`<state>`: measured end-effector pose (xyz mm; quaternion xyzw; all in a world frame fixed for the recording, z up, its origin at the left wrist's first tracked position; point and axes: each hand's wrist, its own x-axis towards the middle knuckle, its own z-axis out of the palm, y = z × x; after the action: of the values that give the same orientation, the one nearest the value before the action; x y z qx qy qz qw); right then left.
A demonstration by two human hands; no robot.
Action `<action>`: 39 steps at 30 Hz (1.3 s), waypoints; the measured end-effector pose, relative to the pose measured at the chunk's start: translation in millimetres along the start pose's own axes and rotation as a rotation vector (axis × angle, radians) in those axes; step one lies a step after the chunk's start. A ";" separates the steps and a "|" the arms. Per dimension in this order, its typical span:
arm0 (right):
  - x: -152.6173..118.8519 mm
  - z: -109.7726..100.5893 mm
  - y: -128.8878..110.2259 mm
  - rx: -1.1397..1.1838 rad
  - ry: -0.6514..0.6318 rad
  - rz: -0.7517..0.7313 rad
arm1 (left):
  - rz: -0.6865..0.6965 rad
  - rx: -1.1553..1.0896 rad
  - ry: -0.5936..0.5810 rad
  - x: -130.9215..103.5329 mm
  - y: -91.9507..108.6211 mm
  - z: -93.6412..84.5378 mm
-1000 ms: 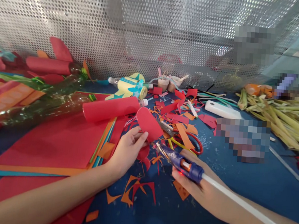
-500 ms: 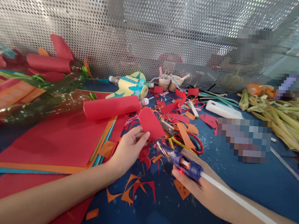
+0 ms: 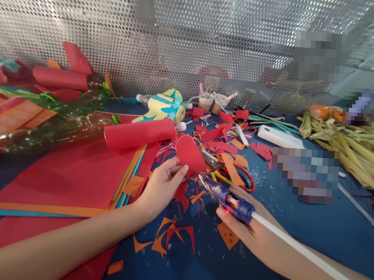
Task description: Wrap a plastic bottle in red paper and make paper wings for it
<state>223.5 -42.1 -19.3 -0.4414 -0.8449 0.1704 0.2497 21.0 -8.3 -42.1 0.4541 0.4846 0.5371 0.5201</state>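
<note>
My left hand [image 3: 162, 187] pinches a rounded red paper piece [image 3: 190, 154] by its lower edge, thumb in front. My right hand [image 3: 248, 221] is wrapped round a dark blue glue gun [image 3: 226, 197], with a long white glue stick [image 3: 307, 253] running out of its back over my forearm. The gun's nozzle points at the paper's lower right edge; I cannot tell whether they touch. A small red light glows on the gun. Behind the paper lie scissors [image 3: 250, 178] with red-orange handles, partly covered by scraps. A red-wrapped bottle [image 3: 139, 133] lies just beyond my left hand.
Stacked coloured paper [image 3: 59, 178] lies at left, near green plastic bottles [image 3: 56, 133]. A yellow bottle craft [image 3: 163, 106] and two small cups [image 3: 205, 103] stand at the back by a perforated metal wall [image 3: 117, 33]. Dried husks [image 3: 359, 148] and a white device [image 3: 280, 137] are at right.
The red paper has tilted slightly and shifted a little right in my left hand. The glue gun has barely moved, its nozzle now nearer the paper's edge.
</note>
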 end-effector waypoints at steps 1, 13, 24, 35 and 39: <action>-0.5 0.6 0.6 -0.011 0.007 -0.004 | 0.000 0.017 0.010 0.3 -0.7 -0.3; -2.2 6.6 0.7 -0.153 0.123 -0.187 | 0.059 0.170 -0.051 0.6 -2.4 -2.4; 3.7 2.5 -8.3 -0.203 0.167 -0.253 | 0.081 0.184 -0.057 1.6 -5.2 -3.4; 2.2 2.8 -5.4 -0.301 0.180 -0.269 | 0.065 0.165 -0.054 1.5 -5.2 -3.9; 1.6 2.8 -4.9 -0.221 0.130 -0.252 | 0.061 0.169 -0.053 1.7 -4.8 -4.0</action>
<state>217.8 -43.7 -18.7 -0.3668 -0.8892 0.0148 0.2733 17.4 -6.9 -47.4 0.5249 0.5003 0.4977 0.4759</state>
